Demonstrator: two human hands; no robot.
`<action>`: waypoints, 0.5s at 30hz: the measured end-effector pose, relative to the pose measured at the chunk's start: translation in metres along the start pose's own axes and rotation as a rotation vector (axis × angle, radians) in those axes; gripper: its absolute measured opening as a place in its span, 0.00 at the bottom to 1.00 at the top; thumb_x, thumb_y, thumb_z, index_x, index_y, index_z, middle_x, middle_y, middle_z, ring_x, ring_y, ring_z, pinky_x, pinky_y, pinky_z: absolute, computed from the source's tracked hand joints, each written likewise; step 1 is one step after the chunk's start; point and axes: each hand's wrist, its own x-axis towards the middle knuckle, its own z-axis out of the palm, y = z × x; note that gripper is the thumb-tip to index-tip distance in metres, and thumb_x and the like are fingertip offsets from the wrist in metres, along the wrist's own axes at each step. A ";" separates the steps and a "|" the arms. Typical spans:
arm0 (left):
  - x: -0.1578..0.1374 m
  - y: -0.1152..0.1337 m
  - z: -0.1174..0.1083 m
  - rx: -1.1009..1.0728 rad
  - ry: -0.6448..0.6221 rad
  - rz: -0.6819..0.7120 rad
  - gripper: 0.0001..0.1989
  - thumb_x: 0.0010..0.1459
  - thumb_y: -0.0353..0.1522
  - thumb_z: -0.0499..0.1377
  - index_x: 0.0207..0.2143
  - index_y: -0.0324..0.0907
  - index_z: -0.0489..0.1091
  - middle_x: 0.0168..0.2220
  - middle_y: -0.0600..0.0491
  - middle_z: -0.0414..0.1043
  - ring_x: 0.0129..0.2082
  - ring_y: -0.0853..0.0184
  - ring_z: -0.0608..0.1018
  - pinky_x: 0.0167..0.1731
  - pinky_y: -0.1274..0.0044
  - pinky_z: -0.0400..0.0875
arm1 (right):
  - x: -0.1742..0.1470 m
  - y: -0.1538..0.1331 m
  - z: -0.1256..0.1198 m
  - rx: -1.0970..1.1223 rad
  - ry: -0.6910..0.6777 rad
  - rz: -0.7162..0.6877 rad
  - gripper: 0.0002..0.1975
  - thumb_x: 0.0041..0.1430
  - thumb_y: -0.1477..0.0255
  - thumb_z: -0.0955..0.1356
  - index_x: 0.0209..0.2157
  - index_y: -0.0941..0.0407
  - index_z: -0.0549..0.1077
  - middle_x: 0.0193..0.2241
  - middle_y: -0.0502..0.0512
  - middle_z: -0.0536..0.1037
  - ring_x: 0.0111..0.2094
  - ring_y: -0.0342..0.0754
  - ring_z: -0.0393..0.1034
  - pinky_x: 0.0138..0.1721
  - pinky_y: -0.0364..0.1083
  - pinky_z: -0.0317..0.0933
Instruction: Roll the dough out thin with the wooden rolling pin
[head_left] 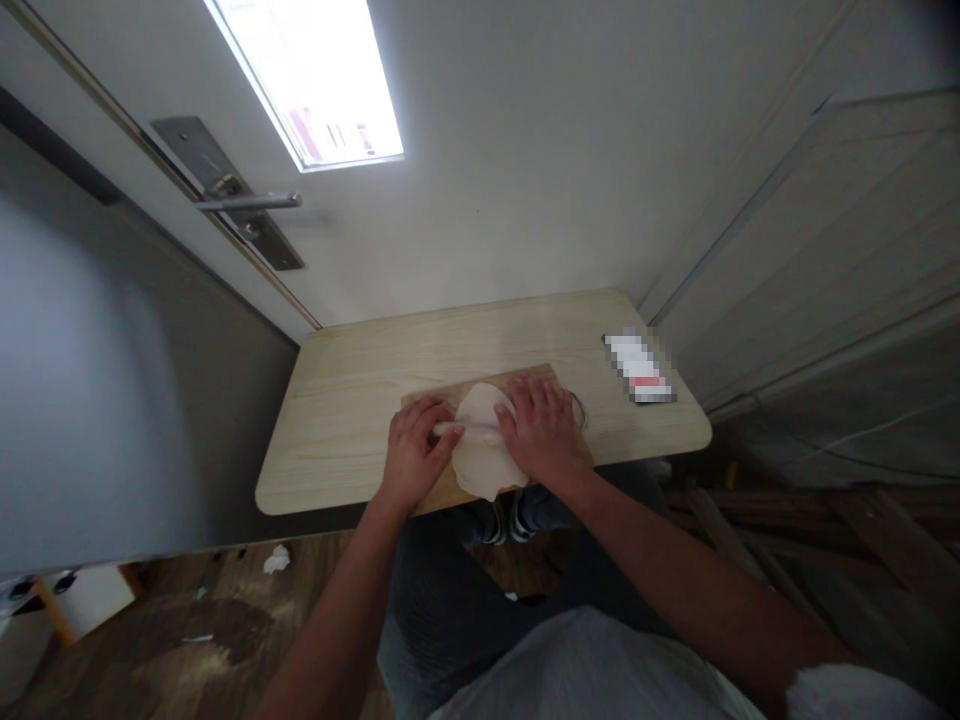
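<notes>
A flat, pale sheet of dough (pixel 487 470) lies on a wooden cutting board (pixel 437 495), its near edge reaching the board's front. Across the dough runs a thin, light rolling pin (pixel 444 428), mostly covered by my hands. My left hand (pixel 415 448) is curled over the pin's left end, thumb pointing inward along it. On the other side, my right hand (pixel 541 425) bends over the right part of the pin, its thumb toward the middle. Beyond the pin, part of the dough shows between the two hands. A metal ring (pixel 578 408) sticks out at the board's right edge.
The board rests on a small light wood table (pixel 337 410) with rounded corners. A phone-like object (pixel 639 368), blurred out, lies at its right. Behind stands a door with a handle (pixel 251 201) and a bright window. Crumpled paper (pixel 277 559) is on the floor.
</notes>
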 end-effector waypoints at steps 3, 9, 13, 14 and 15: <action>0.002 0.002 0.001 0.077 -0.008 -0.005 0.17 0.66 0.41 0.55 0.53 0.45 0.71 0.58 0.47 0.71 0.61 0.56 0.68 0.60 0.59 0.62 | 0.003 0.001 0.001 -0.006 -0.024 0.005 0.24 0.70 0.59 0.58 0.58 0.57 0.68 0.60 0.67 0.69 0.62 0.66 0.58 0.61 0.68 0.44; 0.008 0.006 0.004 0.207 -0.046 -0.052 0.20 0.67 0.43 0.53 0.58 0.49 0.68 0.62 0.48 0.67 0.64 0.52 0.64 0.62 0.51 0.55 | 0.013 0.003 -0.006 0.024 -0.033 0.003 0.23 0.70 0.60 0.58 0.57 0.58 0.68 0.58 0.68 0.71 0.61 0.64 0.59 0.60 0.65 0.47; 0.013 0.006 0.006 0.234 -0.051 -0.061 0.21 0.67 0.44 0.52 0.58 0.49 0.68 0.63 0.48 0.66 0.65 0.51 0.63 0.62 0.50 0.54 | 0.017 0.006 -0.005 0.035 -0.026 -0.002 0.23 0.71 0.60 0.57 0.57 0.59 0.68 0.58 0.68 0.71 0.61 0.65 0.59 0.60 0.66 0.47; 0.014 0.006 0.006 0.239 -0.054 -0.064 0.21 0.67 0.44 0.52 0.58 0.49 0.68 0.63 0.48 0.66 0.65 0.51 0.63 0.62 0.50 0.54 | 0.018 0.006 -0.004 0.034 -0.031 0.001 0.23 0.70 0.59 0.57 0.56 0.59 0.68 0.58 0.68 0.71 0.61 0.65 0.59 0.60 0.66 0.46; 0.016 0.006 0.006 0.244 -0.055 -0.068 0.21 0.67 0.45 0.52 0.58 0.49 0.68 0.63 0.47 0.66 0.65 0.51 0.63 0.62 0.49 0.54 | 0.019 0.007 -0.003 0.032 -0.036 0.005 0.23 0.70 0.59 0.57 0.56 0.59 0.68 0.58 0.68 0.71 0.61 0.65 0.59 0.60 0.67 0.46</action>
